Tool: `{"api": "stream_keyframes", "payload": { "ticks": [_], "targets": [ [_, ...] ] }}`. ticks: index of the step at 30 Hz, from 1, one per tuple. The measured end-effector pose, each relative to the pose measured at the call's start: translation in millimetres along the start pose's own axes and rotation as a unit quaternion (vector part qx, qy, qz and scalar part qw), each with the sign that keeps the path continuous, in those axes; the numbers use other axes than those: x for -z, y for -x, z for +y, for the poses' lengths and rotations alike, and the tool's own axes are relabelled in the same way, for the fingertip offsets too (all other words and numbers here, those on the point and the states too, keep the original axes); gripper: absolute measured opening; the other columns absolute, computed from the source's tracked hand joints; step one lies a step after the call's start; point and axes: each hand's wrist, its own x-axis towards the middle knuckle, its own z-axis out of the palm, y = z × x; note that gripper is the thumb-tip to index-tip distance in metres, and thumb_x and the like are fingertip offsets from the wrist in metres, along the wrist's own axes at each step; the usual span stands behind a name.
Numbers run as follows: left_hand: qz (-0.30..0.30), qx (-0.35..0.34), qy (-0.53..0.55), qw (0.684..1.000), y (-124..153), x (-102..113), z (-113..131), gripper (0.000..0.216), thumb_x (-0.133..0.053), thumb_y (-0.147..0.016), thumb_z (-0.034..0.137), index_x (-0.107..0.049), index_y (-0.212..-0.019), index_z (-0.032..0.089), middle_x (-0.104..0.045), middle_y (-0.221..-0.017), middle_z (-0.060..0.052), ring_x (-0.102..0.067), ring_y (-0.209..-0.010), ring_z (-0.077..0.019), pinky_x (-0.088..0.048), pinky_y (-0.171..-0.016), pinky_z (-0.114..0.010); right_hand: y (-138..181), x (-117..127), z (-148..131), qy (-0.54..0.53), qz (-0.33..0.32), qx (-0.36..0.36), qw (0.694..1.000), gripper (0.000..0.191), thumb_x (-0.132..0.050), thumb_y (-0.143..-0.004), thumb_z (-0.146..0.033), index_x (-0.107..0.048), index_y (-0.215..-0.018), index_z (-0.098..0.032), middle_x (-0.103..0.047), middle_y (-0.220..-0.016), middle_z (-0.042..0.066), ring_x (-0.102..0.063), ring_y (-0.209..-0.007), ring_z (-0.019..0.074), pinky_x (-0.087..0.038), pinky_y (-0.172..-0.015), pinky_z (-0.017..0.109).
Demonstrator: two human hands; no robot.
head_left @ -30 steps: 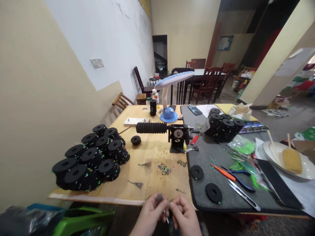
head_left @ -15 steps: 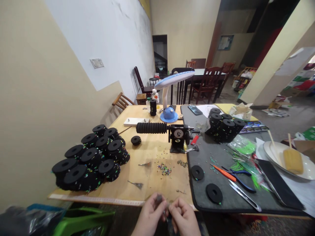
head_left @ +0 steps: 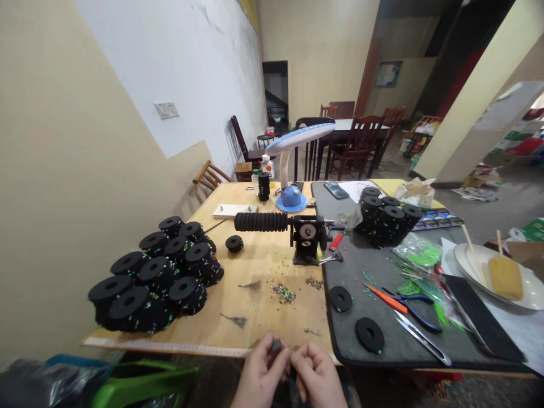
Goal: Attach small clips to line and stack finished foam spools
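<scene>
My left hand (head_left: 264,368) is closed in a pinch at the table's front edge, with a small dark grey piece (head_left: 276,344) showing between its fingers; its kind is unclear. Close beside it, my right hand (head_left: 313,371) is also pinched, its fingertips near the left hand's. Whatever lies between the right fingertips is too small to make out. Beyond the hands are a small metal swivel (head_left: 312,332), a pile of coloured beads (head_left: 283,293) and two thin wisps with dark stems, one of them a fanned grey tuft (head_left: 238,321).
Stacks of black foam spools (head_left: 131,303) fill the left side. A black hand-cranked winder (head_left: 306,241) stands mid-table behind the beads, below a blue desk lamp (head_left: 292,198). On the grey mat (head_left: 352,345) lie orange-handled tool (head_left: 386,297), blue pliers (head_left: 420,311), tweezers (head_left: 425,339) and foam discs.
Both hands stay pinched close together at the table edge, with only a slight shift of the left fingers. The view has moved very slightly; the things on the table are unchanged.
</scene>
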Motion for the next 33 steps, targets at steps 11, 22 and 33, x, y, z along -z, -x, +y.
{"api": "stream_keyframes", "payload": {
  "ticks": [11,22,33],
  "targets": [
    [-0.006,-0.015,-0.005,1.0,-2.1,1.9,-4.3,0.044,-0.072,-0.068,0.058,-0.054,-0.068,0.018,-0.051,-0.06,0.005,-0.051,-0.054,-0.0117,-0.042,-0.048,-0.021,-0.1,-0.6,-4.9,0.004,0.013,-0.011,1.0,0.065,-0.061,-0.054,-0.084,-0.046,-0.058,-0.021,-0.036,-0.031,-0.013,-0.023,-0.027,0.0029,-0.013,-0.034,0.018],
    [-0.003,-0.036,-0.02,0.999,-1.7,5.6,-12.3,0.039,-0.069,-0.073,0.054,-0.054,-0.072,0.018,-0.049,-0.063,0.004,-0.051,-0.057,-0.0123,-0.042,-0.049,-0.021,2.7,-0.7,5.3,-0.006,0.016,-0.001,1.0,0.055,-0.065,-0.066,-0.072,-0.044,-0.06,-0.022,-0.036,-0.033,-0.013,-0.023,-0.028,0.0042,-0.014,-0.034,0.018],
    [0.01,-0.134,-0.179,0.975,1.0,10.2,-12.9,0.023,-0.058,-0.085,0.036,-0.056,-0.071,0.018,-0.05,-0.063,0.003,-0.05,-0.061,-0.014,-0.042,-0.058,-0.021,-1.4,0.5,-2.2,0.009,0.002,-0.021,1.0,0.063,-0.062,-0.056,-0.082,-0.044,-0.057,-0.022,-0.033,-0.029,-0.014,-0.022,-0.026,0.0032,-0.012,-0.034,0.018]
  ]
}}
